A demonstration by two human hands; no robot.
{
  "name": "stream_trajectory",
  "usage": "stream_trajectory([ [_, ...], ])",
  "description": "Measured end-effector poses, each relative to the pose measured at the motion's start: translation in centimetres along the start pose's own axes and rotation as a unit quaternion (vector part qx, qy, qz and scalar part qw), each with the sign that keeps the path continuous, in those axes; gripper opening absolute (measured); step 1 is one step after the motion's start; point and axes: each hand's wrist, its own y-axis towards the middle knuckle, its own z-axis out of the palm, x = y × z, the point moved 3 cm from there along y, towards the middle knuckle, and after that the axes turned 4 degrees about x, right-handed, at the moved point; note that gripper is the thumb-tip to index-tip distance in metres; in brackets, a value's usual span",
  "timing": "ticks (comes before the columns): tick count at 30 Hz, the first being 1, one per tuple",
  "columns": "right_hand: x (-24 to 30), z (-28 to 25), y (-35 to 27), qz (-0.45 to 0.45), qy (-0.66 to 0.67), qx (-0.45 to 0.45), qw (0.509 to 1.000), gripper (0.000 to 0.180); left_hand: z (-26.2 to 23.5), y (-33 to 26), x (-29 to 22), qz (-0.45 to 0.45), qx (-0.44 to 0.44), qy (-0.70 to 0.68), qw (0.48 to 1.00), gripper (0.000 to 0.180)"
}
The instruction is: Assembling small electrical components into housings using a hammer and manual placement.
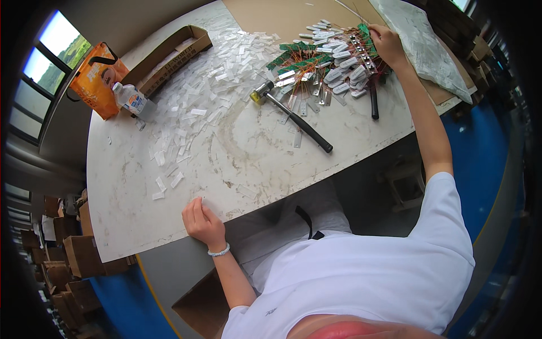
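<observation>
My left hand [204, 224] rests at the near edge of the white table, fingers curled together; whatever they may hold is hidden. With my right arm stretched far out, my right hand [387, 46] is closed at the far side of a heap of wired parts [339, 56], and what it grips cannot be made out. White oval pieces, green boards, red-brown wires and metal plates make up that heap. A thin light rod [354, 11] ends close to my right fingers. A hammer [299, 121] with a black handle lies left of the heap.
Many small clear plastic pieces [197, 90] spread over the table [271, 164]. At the left stand a long cardboard box [175, 62], a plastic bottle [131, 100] and an orange bag [97, 79]. A clear plastic bag [423, 51] lies far right. Another black handle [374, 101] sticks out below the heap.
</observation>
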Motion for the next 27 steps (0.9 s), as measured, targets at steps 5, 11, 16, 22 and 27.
stream_trajectory([
  [5,10.5,11.5,-0.6,-0.137,0.151,0.269,0.941,0.030,0.1,-0.1,0.1,0.015,0.008,0.001,1.000,0.018],
  [11,12.4,13.4,0.0,-0.178,-0.001,0.345,0.922,0.025,0.2,0.0,0.1,0.028,0.005,-0.003,1.000,0.018],
  [16,11.3,10.5,2.7,-0.114,0.170,0.281,0.938,0.020,0.0,-0.2,0.2,0.024,0.004,0.000,1.000,0.018],
  [22,10.5,9.2,5.3,-0.110,0.267,0.067,0.955,0.022,0.4,0.0,0.0,0.042,0.015,-0.010,0.999,0.017],
  [27,16.4,2.8,9.6,-0.020,0.103,0.052,0.993,0.020,-0.2,-0.6,0.2,0.045,0.011,-0.006,0.999,0.017],
])
